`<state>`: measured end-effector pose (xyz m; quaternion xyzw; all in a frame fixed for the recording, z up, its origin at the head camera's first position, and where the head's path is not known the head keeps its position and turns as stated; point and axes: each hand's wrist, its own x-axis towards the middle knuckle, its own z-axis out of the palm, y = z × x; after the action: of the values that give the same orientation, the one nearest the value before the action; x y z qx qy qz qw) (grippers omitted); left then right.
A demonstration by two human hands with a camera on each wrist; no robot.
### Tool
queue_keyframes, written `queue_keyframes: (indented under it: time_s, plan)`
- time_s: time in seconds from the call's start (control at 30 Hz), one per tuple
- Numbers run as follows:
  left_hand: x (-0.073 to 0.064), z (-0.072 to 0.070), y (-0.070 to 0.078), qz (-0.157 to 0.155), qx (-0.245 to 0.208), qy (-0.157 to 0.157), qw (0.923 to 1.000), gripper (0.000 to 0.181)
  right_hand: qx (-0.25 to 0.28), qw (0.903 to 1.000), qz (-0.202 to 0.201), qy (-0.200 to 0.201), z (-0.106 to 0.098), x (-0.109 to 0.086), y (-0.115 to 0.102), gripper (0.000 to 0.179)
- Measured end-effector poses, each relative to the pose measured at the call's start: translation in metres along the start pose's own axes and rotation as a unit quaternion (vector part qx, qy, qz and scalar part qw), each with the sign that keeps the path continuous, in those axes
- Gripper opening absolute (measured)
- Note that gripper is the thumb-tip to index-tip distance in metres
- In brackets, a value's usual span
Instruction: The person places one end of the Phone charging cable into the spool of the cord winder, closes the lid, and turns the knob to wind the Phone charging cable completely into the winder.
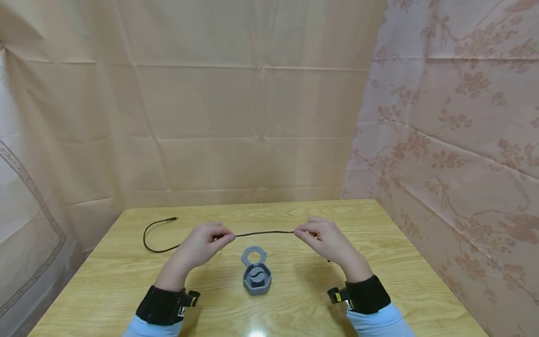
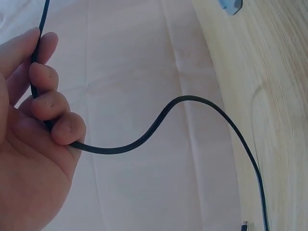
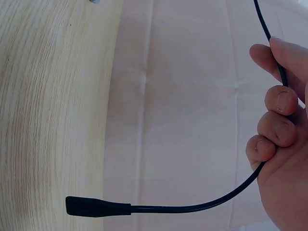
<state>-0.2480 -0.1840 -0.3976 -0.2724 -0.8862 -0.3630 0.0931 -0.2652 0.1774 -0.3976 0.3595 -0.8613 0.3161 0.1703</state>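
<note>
A dark cable [image 1: 265,232] spans the left hand [image 1: 201,244] and right hand [image 1: 326,240] above the table [image 1: 303,299]; both pinch it, apparently to hold this length straight. One free end lies near the far edge, toward its left corner. The open grey case [image 1: 257,279] stands between the hands, presumably within both's reach.

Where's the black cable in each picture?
Head: the black cable runs between left hand and right hand, below centre, looping at left.
Left wrist: from top left through the hand to bottom right.
Right wrist: from top right through the hand to lower left.
Shared landmark: the wooden table.
</note>
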Motion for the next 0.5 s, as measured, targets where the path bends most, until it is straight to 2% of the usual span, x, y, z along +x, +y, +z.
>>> queue_keyframes:
  time_s: [0.27, 0.5]
  plan:
    - [-0.0016, -0.0043, 0.0056, 0.0, 0.019, -0.009, 0.9998, 0.01, -0.007, 0.9998, 0.011, -0.017, 0.0017, 0.0002, -0.0018, 0.01]
    - [-0.0035, -0.0043, 0.0088, -0.014, 0.057, -0.067, 0.996, 0.009, -0.025, 0.9976, -0.009, -0.064, 0.0087, 0.0012, -0.0005, 0.01]
